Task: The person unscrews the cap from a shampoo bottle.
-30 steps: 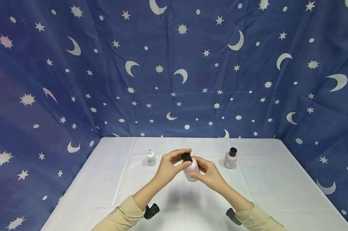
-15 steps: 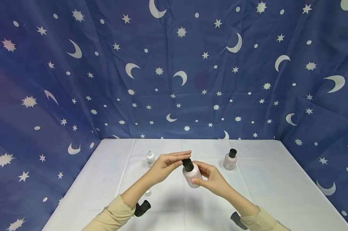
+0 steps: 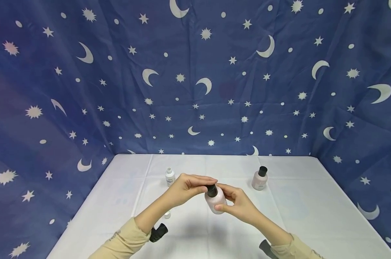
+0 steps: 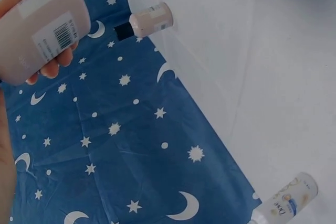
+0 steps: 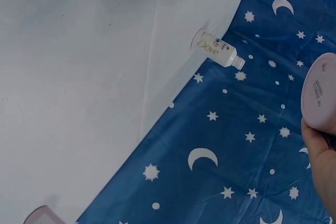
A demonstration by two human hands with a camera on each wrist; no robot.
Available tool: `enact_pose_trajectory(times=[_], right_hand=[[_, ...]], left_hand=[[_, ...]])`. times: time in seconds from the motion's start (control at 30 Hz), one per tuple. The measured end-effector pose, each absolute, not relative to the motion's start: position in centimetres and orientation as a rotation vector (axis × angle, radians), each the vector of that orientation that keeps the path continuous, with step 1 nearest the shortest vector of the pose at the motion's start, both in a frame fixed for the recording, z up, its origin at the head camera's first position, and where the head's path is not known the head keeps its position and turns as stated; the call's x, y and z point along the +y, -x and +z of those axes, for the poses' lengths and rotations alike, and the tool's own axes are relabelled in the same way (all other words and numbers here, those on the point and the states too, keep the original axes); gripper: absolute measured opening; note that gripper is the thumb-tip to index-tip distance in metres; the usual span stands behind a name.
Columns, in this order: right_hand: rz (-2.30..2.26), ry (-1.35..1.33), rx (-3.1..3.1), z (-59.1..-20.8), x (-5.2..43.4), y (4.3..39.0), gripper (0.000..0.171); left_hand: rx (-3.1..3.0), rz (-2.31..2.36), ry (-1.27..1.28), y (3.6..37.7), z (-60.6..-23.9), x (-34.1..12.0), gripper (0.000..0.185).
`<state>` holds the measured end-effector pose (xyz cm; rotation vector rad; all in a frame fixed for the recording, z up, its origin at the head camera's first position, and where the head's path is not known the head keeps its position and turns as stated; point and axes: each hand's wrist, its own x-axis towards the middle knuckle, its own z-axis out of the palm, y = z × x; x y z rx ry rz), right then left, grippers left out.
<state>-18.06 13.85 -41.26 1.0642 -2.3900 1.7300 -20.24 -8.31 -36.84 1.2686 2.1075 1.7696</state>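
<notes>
A pale pink bottle [image 3: 216, 203] with a black cap [image 3: 211, 190] is held tilted above the table. My right hand [image 3: 239, 204] grips its body, thumb across the front and fingers behind. At the cap, my left hand [image 3: 190, 189] pinches with its thumb on the near side and its fingers reaching over the top. The left wrist view shows a barcode label on the held bottle [image 4: 52, 30]; the right wrist view shows its underside [image 5: 319, 90], with my right hand [image 5: 324, 169] beneath.
Back right on the white table [image 3: 299, 201] stands a similar pink bottle [image 3: 259, 180] with its black cap on. Back left, an uncapped white Dove bottle [image 3: 170, 177] stands upright. A small white cap [image 3: 167, 214] lies near my left forearm. A patterned blue cloth [image 3: 195, 90] hangs behind.
The held bottle has come slightly lower and nearer. My left hand's fingers lifted straight off the cap half a second ago and now close on it again. The small white cap has come into view.
</notes>
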Motion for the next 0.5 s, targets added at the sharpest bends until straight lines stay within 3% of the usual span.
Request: enact_pose_trajectory(times=[0.27,0.5], right_hand=[[1.801,-1.029,-2.372,-41.6,13.5,17.8,0.050],[1.790,-0.985,-2.377,-41.3,13.5,17.7,0.049]], left_hand=[[2.149,1.984,-0.970,19.7,-37.6,-7.7,0.035],[2.271,2.070,-0.958,19.4,-37.8,-6.9,0.020]])
